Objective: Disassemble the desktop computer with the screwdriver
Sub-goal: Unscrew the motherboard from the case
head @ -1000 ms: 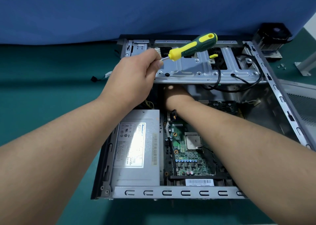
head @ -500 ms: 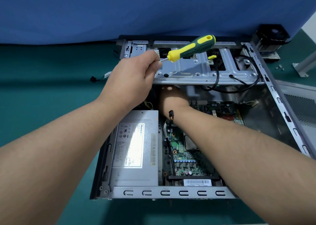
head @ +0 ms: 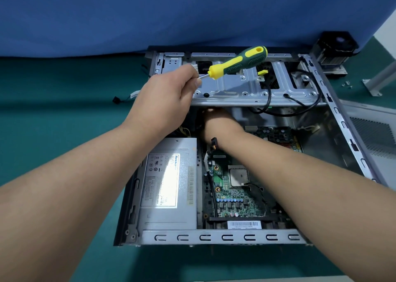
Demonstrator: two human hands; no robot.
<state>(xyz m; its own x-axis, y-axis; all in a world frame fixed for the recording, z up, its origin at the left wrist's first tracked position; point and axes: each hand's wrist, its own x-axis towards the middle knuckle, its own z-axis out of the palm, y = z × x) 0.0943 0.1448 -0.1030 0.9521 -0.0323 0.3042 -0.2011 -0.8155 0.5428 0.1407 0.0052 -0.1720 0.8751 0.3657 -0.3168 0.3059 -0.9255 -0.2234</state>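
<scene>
The open desktop computer case (head: 218, 237) lies flat on the green table. My left hand (head: 165, 101) grips the metal shaft of the yellow and green screwdriver (head: 237, 63), handle pointing up and right above the silver drive cage (head: 246, 88). My right hand (head: 216, 121) reaches under the front edge of that cage, fingers hidden beneath it. A small black connector (head: 214, 143) with wires shows at my right wrist. The grey power supply (head: 169, 185) sits on the left inside the case, the green motherboard (head: 233, 193) beside it.
A black cable (head: 278, 112) loops from the drive cage. A removed cooler fan (head: 334, 50) stands at the back right, with loose screws (head: 347, 84) and a white bracket (head: 377, 82) near it. The perforated side panel (head: 372, 131) lies to the right. A small cable (head: 124, 98) lies left of the case.
My right hand has pushed a little further left under the drive cage. My left hand keeps the screwdriver held in nearly the same spot.
</scene>
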